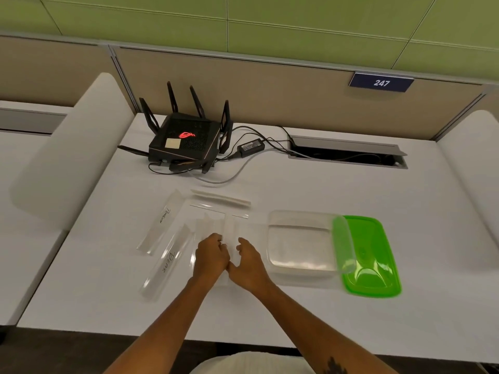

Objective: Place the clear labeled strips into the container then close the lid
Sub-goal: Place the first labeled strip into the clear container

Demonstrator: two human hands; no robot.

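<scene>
Office workstation, open-plan type. White desk; tan fabric partition along its far edge, beyond the hands; numbered plate "247" fixed to the partition, far right of the hands. Cable hatch set into the desktop, open. Black router with aerials, plus power brick and cords, ahead of the hands. White side dividers flank the desk. Green wall panels above.

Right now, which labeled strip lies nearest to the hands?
The strip marked BEAR, just beside the left hand; the PENGUIN strip lies farther away.
</scene>
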